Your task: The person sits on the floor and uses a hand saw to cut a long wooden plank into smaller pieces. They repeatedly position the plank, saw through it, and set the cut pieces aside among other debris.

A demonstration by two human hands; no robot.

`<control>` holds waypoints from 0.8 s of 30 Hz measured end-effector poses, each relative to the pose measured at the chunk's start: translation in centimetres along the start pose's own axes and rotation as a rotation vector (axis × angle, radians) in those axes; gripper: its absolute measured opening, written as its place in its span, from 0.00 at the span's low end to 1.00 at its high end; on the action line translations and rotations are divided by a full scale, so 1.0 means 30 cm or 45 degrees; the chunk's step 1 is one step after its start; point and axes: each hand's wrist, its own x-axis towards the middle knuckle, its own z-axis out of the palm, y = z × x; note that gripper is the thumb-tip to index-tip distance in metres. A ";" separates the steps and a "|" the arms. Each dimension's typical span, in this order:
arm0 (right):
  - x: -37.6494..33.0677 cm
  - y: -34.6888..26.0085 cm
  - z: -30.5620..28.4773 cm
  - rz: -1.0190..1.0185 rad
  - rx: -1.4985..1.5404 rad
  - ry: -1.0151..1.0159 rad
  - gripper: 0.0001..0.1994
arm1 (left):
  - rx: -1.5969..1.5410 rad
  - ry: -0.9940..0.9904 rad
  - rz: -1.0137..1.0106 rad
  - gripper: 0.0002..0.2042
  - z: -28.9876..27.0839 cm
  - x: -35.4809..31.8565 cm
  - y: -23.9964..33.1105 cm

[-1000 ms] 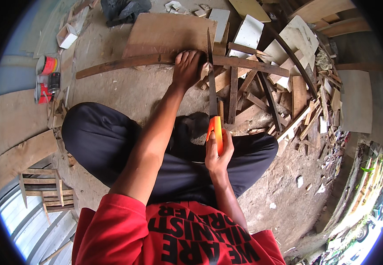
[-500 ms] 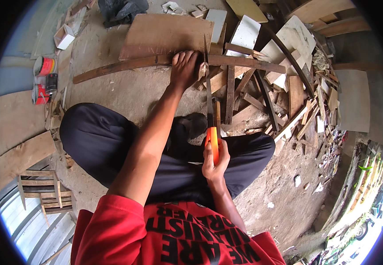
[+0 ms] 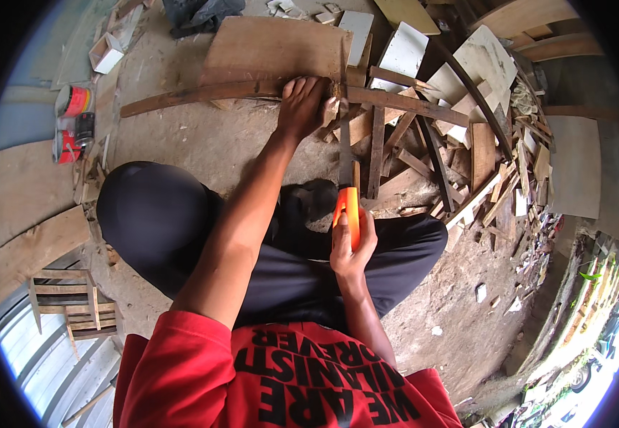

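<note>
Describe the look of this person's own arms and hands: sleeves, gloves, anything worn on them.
Both arms come out of short red sleeves of a T-shirt with large black lettering on the front. The forearms are bare. The left hand and the right hand wear no gloves, and no watch, ring or wristband shows. The red left sleeve ends above the elbow.

Long wooden strip point(image 3: 202, 93) lies across the floor point(image 3: 202, 143) out front, left hand point(image 3: 302, 107) on it. Saw point(image 3: 345, 157) crosses it just right of that hand, right hand point(image 3: 350, 250) nearer the body. Offcut pile point(image 3: 452, 150) further right, cans point(image 3: 70, 121) far left.
</note>
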 end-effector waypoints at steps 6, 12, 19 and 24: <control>0.011 0.001 -0.005 0.034 0.043 -0.015 0.11 | -0.020 -0.032 -0.007 0.17 0.002 -0.001 -0.015; 0.003 0.001 -0.006 0.073 0.027 -0.031 0.11 | -0.024 -0.016 0.011 0.14 0.007 0.005 -0.016; -0.037 -0.009 -0.022 0.050 -0.015 -0.049 0.09 | 0.024 0.023 0.047 0.15 0.007 0.008 -0.020; 0.004 -0.030 0.009 0.044 -0.018 -0.032 0.09 | -0.018 0.027 0.032 0.15 0.014 0.006 -0.021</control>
